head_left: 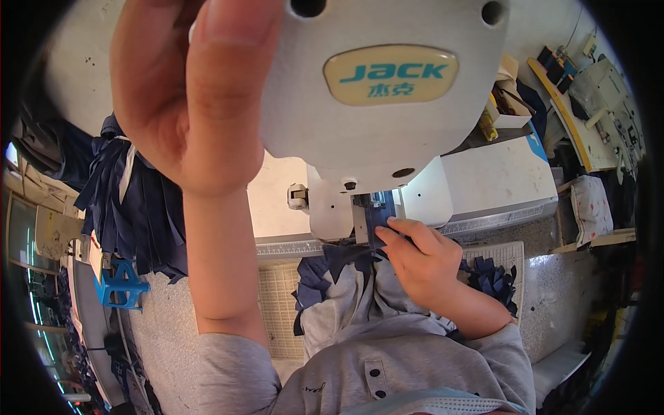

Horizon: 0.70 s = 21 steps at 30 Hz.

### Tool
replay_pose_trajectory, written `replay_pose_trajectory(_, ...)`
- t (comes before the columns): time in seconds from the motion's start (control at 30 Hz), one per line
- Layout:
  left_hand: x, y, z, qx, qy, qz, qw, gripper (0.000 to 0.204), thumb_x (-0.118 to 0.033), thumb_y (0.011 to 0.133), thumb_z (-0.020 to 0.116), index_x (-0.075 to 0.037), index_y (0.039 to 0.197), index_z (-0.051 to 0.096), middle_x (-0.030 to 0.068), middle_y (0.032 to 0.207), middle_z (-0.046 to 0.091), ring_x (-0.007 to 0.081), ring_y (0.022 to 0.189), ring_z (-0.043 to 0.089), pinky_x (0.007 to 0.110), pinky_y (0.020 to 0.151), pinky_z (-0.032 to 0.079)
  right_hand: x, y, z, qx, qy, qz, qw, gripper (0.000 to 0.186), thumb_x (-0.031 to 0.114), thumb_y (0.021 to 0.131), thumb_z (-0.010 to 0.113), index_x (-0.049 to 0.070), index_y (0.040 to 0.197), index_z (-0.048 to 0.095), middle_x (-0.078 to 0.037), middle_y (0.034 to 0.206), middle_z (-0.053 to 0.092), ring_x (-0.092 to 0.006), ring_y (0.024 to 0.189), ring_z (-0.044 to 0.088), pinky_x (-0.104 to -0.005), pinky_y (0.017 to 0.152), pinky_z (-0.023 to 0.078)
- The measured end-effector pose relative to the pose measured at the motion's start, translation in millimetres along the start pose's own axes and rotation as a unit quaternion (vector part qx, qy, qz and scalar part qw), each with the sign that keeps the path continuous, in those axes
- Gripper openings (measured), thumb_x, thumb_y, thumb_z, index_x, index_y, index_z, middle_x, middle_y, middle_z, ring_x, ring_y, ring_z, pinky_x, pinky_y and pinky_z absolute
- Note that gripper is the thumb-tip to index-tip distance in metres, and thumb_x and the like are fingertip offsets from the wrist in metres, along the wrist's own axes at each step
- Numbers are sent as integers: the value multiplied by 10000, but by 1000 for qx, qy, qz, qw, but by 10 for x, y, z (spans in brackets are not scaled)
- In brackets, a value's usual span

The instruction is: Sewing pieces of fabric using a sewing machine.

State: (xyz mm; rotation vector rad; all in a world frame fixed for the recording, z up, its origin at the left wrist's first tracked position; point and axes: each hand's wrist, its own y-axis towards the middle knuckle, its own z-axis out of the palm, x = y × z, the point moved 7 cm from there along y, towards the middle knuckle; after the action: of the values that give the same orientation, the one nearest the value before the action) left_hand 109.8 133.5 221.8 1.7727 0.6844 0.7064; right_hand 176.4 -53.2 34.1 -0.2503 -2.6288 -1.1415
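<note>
A white sewing machine head [297, 131] fills the upper middle. My left hand [200, 90] is raised close to the camera, beside the machine head, with its fingers curled against the thumb. The upper edge cuts it off, so what it holds, if anything, is hidden. My right hand [422, 259] is at the front of the machine bed, its thumb and fingers closed on a narrow navy fabric strip [377, 225]. That strip runs under the presser foot [374, 200] and hangs over the bed's front edge. More navy pieces [315, 277] lie across my lap.
A bundle of navy strips [131, 197] hangs at the left, above a blue plastic stool [124, 287]. To the right are the white machine table [505, 176], a box of small items [508, 104] and another sewing machine [609, 97]. Navy pieces [492, 277] lie beside my right forearm.
</note>
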Motion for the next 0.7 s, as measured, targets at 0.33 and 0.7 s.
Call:
replay_pose_trajectory(0.33,391,-246,-323,-220,-64,-109,967,592,-461,1054,440,98,1224,539,287,1200,625,311,1123,649,390,994,527,-46,41,2,-23,12,13,1000,270,126,652,808,95,905,720,-6,1020,680,-157,678,667,-275,542,507)
replay_pose_trajectory(0.7,-51,-45,71,-35,38,-65,997,602,-470,1044,459,100,1217,551,283,1196,620,307,1106,645,383,982,523,-115,72,44,-24,13,24,999,268,130,644,824,110,891,723,-6,1006,666,-160,663,655,-275,535,491)
